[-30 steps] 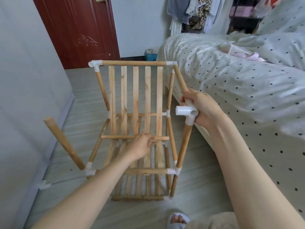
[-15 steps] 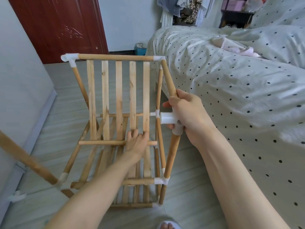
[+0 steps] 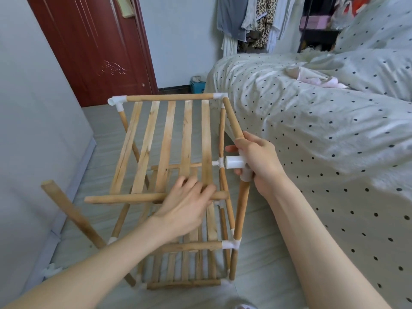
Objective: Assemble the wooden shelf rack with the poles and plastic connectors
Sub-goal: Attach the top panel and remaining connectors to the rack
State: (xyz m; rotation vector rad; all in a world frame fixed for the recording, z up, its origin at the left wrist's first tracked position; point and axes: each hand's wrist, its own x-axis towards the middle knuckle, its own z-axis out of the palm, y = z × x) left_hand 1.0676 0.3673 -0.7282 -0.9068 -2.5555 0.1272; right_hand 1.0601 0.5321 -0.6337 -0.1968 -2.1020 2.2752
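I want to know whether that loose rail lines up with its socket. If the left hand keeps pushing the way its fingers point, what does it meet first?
Probably the right-side upright pole, just past the rail's free end. The left hand points right and away; the white connector in the right hand looks higher. Depth is unclear.

A pale, honey-toned wooden rack [image 3: 174, 166], its slats [image 3: 165, 150] streaked in lighter and darker grain, stands joined by white plastic connectors [image 3: 236, 162] on a floor [image 3: 263, 270] of light grey boards. Tan round poles [image 3: 156, 198] frame the slats; one more tan pole [image 3: 71, 212] leans at the left. Behind, a deep reddish-brown door [image 3: 89, 47] carries a carved scroll motif beside plain pale grey-white walls [image 3: 29, 112]. The bed [image 3: 323, 134] wears pale mint-white bedding scattered with small dark dots, with a soft pink cloth [image 3: 321, 80] lying on top. Hanging clothes [image 3: 252, 16] show grey, white and a leopard print; a teal box [image 3: 197, 85] sits by the wall.
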